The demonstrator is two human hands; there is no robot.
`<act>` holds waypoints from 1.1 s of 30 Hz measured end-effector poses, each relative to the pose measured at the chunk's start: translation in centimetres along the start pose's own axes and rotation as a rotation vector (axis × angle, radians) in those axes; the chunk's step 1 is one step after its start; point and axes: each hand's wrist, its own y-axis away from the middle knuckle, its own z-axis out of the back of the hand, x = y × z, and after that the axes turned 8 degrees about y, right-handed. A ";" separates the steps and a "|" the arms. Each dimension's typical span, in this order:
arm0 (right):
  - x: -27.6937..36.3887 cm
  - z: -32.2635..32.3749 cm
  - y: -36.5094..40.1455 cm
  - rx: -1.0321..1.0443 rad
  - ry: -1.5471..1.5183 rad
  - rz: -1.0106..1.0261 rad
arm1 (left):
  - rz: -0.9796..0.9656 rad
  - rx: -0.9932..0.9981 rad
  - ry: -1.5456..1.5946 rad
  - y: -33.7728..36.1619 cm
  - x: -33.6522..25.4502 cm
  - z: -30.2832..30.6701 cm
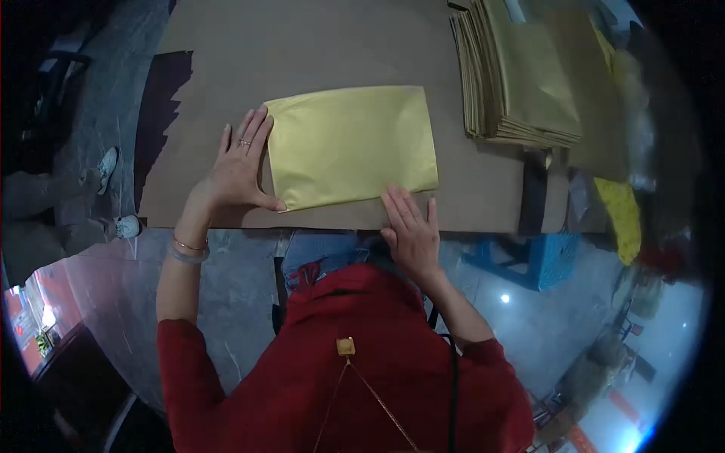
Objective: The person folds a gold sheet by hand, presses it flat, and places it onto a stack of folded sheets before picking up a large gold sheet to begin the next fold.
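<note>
A yellow paper sheet or packet lies flat on the brown table top, its near edge close to the table's front. My left hand rests along its left edge, fingers spread and the thumb at the near left corner. At the near edge, right of the middle, my right hand lies with fingers stretched out and the fingertips on the paper. Neither hand grips anything. Whether the yellow piece is one sheet or folded layers, I cannot tell.
A thick stack of folded yellow paper stands at the table's back right. Dark torn patches mark the left side. Below the front edge at right is a blue plastic stool. A person's legs and shoes show at far left.
</note>
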 end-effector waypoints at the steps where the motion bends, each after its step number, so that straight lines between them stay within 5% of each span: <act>1: 0.0 0.1 0.0 -0.007 0.000 0.000 | 0.015 0.013 -0.002 0.1 -0.2 0.1; 12: -2.0 -0.8 1.7 -0.021 0.204 -0.187 | 0.063 0.057 -0.037 -0.4 -0.6 0.6; 27: 0.8 0.6 -0.1 -0.201 -0.033 -0.349 | 0.020 -0.003 -0.017 -0.2 -0.3 0.0; 33: 10.5 1.6 -10.9 -0.293 -0.285 0.228 | -0.012 -0.017 -0.043 -0.3 0.2 -0.6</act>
